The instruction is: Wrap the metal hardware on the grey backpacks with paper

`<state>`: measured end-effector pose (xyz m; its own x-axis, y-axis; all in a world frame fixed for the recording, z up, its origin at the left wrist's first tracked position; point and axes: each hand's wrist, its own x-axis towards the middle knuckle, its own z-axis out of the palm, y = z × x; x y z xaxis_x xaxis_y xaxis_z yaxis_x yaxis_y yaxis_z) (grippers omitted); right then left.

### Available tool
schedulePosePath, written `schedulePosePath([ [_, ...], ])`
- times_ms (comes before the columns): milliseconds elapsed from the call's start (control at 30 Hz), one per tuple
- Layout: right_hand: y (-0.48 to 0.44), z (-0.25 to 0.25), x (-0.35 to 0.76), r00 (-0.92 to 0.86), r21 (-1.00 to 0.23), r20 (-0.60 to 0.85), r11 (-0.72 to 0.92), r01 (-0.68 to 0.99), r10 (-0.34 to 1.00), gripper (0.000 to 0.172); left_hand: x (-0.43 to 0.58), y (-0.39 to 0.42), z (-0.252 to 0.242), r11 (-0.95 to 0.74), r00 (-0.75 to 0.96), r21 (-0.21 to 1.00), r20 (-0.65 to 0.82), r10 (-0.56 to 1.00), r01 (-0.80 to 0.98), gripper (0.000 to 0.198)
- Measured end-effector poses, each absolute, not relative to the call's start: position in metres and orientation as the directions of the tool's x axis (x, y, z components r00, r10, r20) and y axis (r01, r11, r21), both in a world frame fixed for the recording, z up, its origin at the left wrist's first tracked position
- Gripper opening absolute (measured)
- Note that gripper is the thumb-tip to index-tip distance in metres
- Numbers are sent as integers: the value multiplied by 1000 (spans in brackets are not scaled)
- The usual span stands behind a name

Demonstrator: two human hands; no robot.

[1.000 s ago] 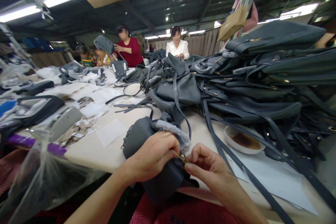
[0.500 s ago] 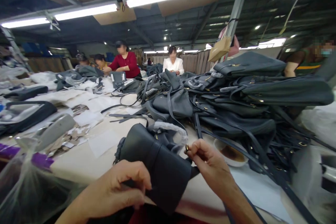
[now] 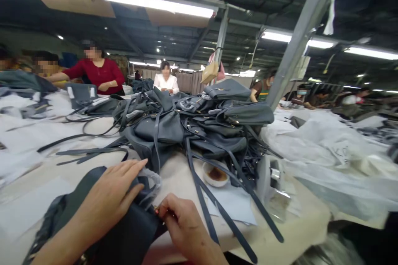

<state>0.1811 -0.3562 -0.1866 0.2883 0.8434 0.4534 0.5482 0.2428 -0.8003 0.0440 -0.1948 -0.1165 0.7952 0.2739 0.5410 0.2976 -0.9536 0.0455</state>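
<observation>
A long factory workbench (image 3: 182,180) is covered with white paper and is lit by overhead fluorescent tube lights (image 3: 155,2). Two co-workers are seated beyond it, one in a red top (image 3: 98,76) and one in a white blouse (image 3: 166,83). White plastic sheeting (image 3: 317,149) is spread to the right of the bench. A heap of grey leather bags (image 3: 189,126) is piled at the bench's centre, with long grey straps (image 3: 202,203) trailing toward the near edge. A small white dish (image 3: 215,176) holding brown residue is placed beside the heap, on the bench and partly among the straps.

A dark grey leather bag (image 3: 121,225) is held at the near edge, in front of the heap, with clear plastic wrap (image 3: 153,183) at its upper end. The left hand (image 3: 105,198) is laid over the bag, its fingers (image 3: 130,169) extended and slightly spread. The right hand (image 3: 183,225) is at the bag's edge, its fingertips (image 3: 166,207) pressed together, pinching a small brass fitting (image 3: 156,210).
</observation>
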Motion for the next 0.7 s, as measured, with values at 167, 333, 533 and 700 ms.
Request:
schedulePosePath([
  [167,-375,-179,216,411,-769,308,-30,639,858,18,50,-179,-120,-937,799,210,490,348,280,38],
  [333,-402,-148,324,764,-404,222,-656,638,606,27,47,-162,-128,-911,733,340,553,395,235,35],
  [533,-405,-161,429,929,-89,91,-927,365,358,30,52,-161,-136,-901,734,403,560,384,164,23],
  [700,-414,-174,451,916,66,74,-919,389,393,29,36,-160,-126,-894,785,399,479,394,206,32],
])
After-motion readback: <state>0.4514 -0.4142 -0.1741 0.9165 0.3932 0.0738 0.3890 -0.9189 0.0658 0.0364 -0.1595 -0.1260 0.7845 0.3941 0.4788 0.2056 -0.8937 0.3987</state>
